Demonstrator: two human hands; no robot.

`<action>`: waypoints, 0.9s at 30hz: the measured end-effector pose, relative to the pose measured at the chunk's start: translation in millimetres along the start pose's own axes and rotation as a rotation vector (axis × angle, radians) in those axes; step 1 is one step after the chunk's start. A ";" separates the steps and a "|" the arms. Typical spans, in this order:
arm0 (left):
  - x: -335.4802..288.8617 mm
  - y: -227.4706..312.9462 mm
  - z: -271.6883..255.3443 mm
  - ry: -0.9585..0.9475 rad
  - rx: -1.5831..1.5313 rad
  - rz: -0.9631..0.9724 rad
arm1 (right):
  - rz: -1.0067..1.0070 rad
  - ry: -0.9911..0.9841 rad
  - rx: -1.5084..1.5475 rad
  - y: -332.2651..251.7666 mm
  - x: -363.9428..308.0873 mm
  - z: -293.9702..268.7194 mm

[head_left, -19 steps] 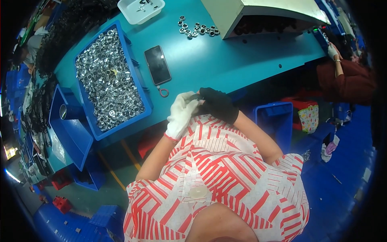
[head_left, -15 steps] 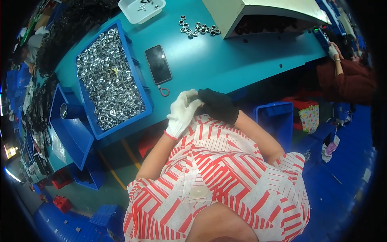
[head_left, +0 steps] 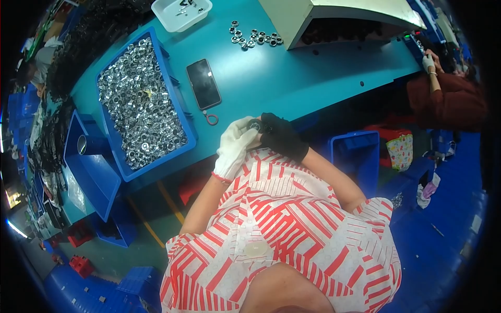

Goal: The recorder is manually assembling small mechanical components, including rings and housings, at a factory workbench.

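My left hand, in a white glove, and my right hand, in a black glove, meet in front of my chest at the table's near edge. Between their fingertips shows a small shiny metal ring, partly covered by the fingers. Both hands are closed on it. To the left of them, a blue bin is heaped with many similar shiny metal rings. A phone with a red ring strap lies on the table between bin and hands.
More metal rings lie loose at the back beside a cream metal housing. A white tray holds small parts. An empty-looking blue bin tilts at the left. On the right, a co-worker sits at the table.
The metal ring has come into sight between my fingertips, where the gloves hid it before. My hands have shifted and turned slightly, staying together.
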State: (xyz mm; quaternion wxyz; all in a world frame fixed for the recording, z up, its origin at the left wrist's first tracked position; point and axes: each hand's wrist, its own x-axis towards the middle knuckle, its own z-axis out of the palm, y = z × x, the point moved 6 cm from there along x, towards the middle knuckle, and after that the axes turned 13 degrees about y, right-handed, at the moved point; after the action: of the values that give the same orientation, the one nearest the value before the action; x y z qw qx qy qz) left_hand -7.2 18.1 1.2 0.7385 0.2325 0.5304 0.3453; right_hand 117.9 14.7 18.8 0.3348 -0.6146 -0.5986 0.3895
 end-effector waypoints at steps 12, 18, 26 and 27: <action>-3.3 4.2 -7.9 0.174 0.240 0.169 | -0.230 0.046 -0.151 3.6 -4.8 7.8; -6.2 7.8 -4.3 0.193 0.355 0.120 | -0.270 0.044 -0.286 4.7 -12.4 13.2; 5.0 -4.9 -4.6 0.064 -0.013 -0.018 | -0.044 0.105 0.177 12.4 -3.7 6.8; 5.8 -5.5 -5.3 0.064 -0.013 -0.018 | -0.054 0.089 0.189 13.7 -4.2 7.8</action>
State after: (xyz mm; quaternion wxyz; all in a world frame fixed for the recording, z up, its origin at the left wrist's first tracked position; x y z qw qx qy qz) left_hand -9.6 18.8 -8.1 0.7259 0.2115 0.5534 0.3493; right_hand 117.7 9.3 3.4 0.4277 -0.5808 -0.5601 0.4074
